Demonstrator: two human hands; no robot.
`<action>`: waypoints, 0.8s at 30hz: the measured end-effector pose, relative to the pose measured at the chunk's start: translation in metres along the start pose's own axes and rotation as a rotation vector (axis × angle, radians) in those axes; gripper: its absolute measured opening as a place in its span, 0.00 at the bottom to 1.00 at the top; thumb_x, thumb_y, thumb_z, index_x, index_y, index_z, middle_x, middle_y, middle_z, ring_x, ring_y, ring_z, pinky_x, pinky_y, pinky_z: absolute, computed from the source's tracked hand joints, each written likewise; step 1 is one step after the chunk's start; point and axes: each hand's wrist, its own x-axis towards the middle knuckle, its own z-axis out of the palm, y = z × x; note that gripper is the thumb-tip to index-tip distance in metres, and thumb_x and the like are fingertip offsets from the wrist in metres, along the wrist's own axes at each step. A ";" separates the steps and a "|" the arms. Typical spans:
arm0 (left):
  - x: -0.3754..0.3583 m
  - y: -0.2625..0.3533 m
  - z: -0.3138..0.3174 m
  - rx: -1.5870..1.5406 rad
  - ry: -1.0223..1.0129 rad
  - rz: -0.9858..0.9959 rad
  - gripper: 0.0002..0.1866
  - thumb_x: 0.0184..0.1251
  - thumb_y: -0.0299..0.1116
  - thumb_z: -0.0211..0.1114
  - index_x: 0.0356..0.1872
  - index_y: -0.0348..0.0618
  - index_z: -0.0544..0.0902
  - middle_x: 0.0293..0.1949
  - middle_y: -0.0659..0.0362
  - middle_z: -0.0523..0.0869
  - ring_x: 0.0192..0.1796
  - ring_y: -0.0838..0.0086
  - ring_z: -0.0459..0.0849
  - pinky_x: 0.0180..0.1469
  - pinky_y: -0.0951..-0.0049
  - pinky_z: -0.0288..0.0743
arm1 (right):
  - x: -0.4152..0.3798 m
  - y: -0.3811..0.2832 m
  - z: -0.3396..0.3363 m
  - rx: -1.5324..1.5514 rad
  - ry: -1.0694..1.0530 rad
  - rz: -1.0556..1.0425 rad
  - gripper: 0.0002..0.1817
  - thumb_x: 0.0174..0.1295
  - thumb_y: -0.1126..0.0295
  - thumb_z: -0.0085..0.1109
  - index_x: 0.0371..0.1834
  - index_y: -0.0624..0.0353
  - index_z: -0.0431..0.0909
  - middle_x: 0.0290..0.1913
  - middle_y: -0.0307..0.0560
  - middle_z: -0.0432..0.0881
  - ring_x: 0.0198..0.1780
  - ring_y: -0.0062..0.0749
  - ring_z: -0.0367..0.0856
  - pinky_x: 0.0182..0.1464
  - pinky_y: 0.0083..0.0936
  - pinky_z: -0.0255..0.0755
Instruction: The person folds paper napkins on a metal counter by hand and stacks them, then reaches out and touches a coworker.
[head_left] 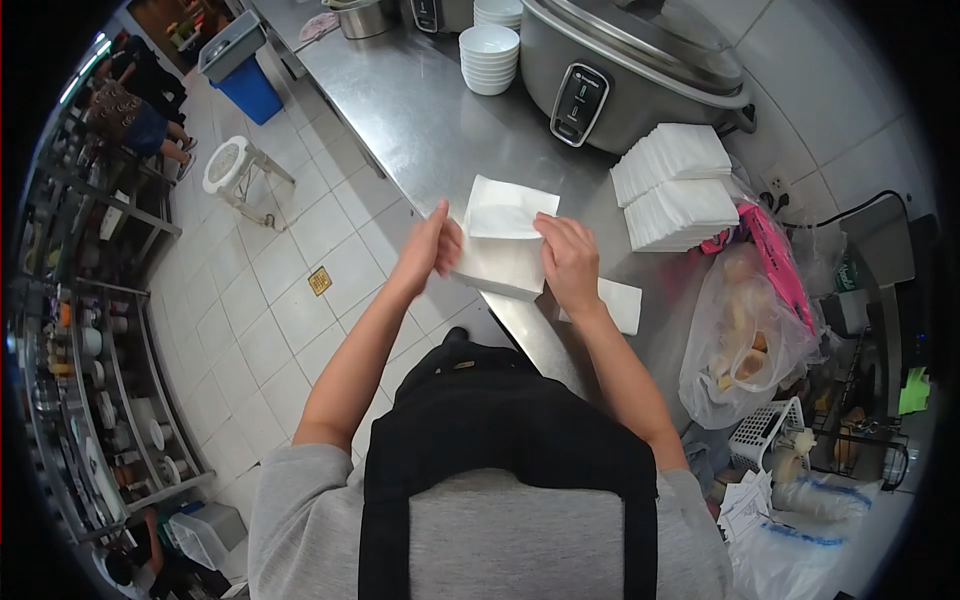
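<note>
A white paper napkin (503, 218) lies partly folded over a stack of white napkins (497, 266) at the steel counter's front edge. My right hand (572, 262) is closed at the right side, its thumb and fingertips pinching the napkin's edge. At the left of the stack is my left hand (432, 248), open, thumb up and fingers a little blurred, apparently holding nothing. Another folded napkin (618, 306) lies flat beside my right wrist. Further right stand piles of folded napkins (680, 190).
A large grey cooker (630, 75) and stacked white bowls (490, 60) stand at the back of the counter (430, 110). To the right is a plastic bag of bread (740, 330). On the floor are a white stool (235, 170) and a blue bin (250, 90). Other people are at far left.
</note>
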 end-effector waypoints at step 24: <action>0.003 0.002 0.172 0.642 -0.216 0.291 0.42 0.52 0.24 0.69 0.68 0.42 0.56 0.38 0.45 0.81 0.46 0.61 0.82 0.49 0.67 0.75 | -0.105 0.071 -0.092 0.662 0.180 0.948 0.20 0.54 0.81 0.62 0.51 0.67 0.72 0.35 0.43 0.84 0.32 0.20 0.81 0.37 0.19 0.75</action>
